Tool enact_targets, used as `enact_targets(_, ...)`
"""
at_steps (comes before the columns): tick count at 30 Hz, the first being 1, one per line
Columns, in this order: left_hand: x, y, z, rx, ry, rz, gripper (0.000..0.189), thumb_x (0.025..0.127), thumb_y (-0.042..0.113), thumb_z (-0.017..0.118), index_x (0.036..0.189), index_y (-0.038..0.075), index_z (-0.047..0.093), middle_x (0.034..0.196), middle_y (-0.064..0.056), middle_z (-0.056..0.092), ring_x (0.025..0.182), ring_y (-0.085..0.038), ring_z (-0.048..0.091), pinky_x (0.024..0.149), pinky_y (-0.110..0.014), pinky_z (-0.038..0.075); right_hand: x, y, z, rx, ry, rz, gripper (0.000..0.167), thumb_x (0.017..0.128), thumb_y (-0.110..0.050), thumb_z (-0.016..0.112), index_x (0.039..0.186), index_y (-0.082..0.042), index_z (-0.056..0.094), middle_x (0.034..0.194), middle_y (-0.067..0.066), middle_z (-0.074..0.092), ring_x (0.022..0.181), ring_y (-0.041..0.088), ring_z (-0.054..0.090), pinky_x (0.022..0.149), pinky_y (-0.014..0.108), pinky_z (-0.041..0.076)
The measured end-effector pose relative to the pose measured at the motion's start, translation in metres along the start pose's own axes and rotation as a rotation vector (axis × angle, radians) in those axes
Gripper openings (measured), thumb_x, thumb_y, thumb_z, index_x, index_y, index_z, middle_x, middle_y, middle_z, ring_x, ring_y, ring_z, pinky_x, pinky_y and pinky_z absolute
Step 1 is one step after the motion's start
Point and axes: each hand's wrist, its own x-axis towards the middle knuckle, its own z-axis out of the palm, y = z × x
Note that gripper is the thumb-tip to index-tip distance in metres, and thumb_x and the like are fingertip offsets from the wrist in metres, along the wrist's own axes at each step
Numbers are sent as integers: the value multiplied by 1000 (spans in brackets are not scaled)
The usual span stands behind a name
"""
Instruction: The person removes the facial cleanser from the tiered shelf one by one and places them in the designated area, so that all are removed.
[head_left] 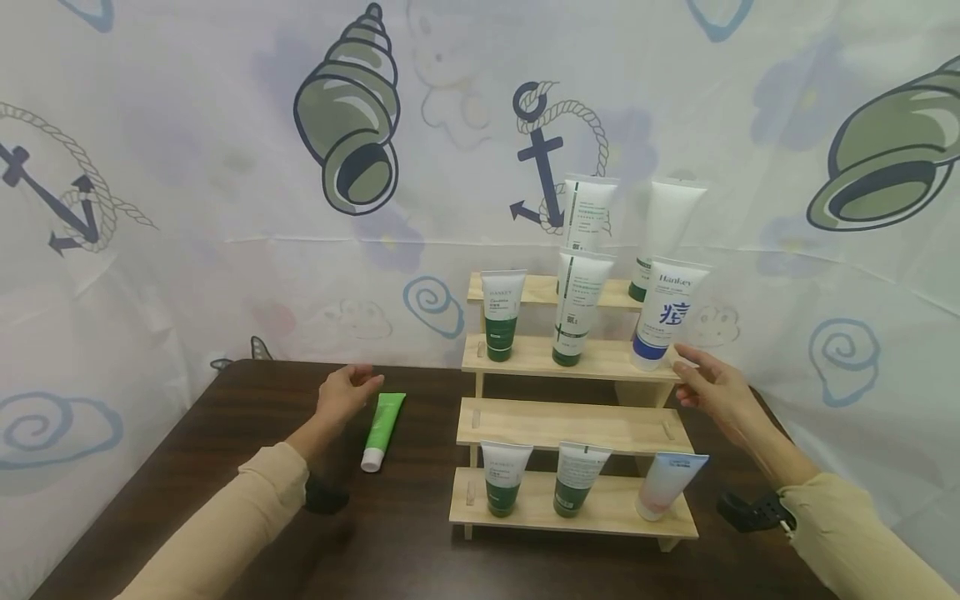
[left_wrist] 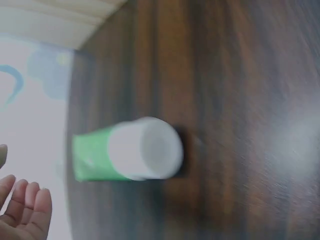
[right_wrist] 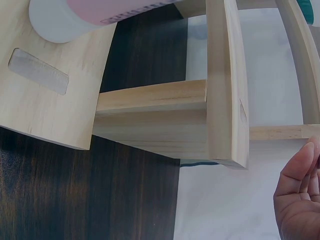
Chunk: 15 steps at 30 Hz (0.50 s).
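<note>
A green tube with a white cap [head_left: 383, 431] lies on the dark table, its cap toward the front. My left hand [head_left: 349, 395] hovers just left of the tube's far end, its thumb and fingers apart and empty; in the left wrist view the cap [left_wrist: 150, 148] faces the camera. On the right, my right hand [head_left: 716, 390] is beside the end of a stepped wooden shelf [head_left: 573, 423], nearest to a white tube with a blue band [head_left: 663, 312] standing on it. Its fingers are loosely bent and hold nothing. In the right wrist view the right hand [right_wrist: 299, 195] shows only partly.
White-and-green tubes [head_left: 581, 308] stand cap-down on several shelf tiers. A white and pink tube [head_left: 670, 485] stands at the right of the lowest tier. Behind the table [head_left: 405, 542] hangs a patterned cloth [head_left: 465, 192] with shells and anchors.
</note>
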Motion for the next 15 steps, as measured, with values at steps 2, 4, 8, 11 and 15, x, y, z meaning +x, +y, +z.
enact_targets(2, 1, 10, -3, -62, 18, 31, 46, 93, 28, 59, 129, 0, 53, 123, -22, 58, 101, -33, 62, 74, -29, 55, 0, 0, 0, 0, 0, -1, 66, 98, -34, 48, 148, -2, 20, 85, -8, 55, 72, 4, 58, 67, 18, 52)
enact_targets(4, 2, 23, -7, -128, 28, 56, 44, 93, 27, 58, 129, 1, 53, 124, -21, 58, 105, -32, 61, 77, -29, 55, 0, 0, 0, 1, 0, -4, 66, 98, -34, 48, 148, -1, 20, 84, -8, 55, 71, 4, 58, 67, 17, 52)
enact_targets(8, 1, 52, -15, -270, 24, 113, 43, 94, 23, 57, 131, 1, 51, 126, -22, 56, 113, -30, 57, 86, -31, 53, 0, 0, 0, -12, 6, -11, 65, 99, -33, 47, 148, 0, 20, 82, -8, 56, 70, 3, 57, 67, 17, 52)
enact_targets(11, 0, 75, -22, -362, 15, 152, 44, 94, 24, 58, 131, 1, 50, 126, -20, 55, 111, -24, 57, 88, -29, 52, -1, 0, 0, -19, 7, -13, 66, 99, -34, 47, 148, 0, 20, 82, -8, 56, 70, 3, 57, 67, 17, 52)
enact_targets(15, -1, 104, -29, -443, 8, 215, 47, 93, 26, 59, 132, 2, 49, 127, -17, 55, 101, -8, 59, 87, -24, 51, -1, 0, 1, -11, 5, -15, 66, 98, -34, 47, 148, 0, 20, 83, -7, 56, 70, 4, 57, 67, 18, 52)
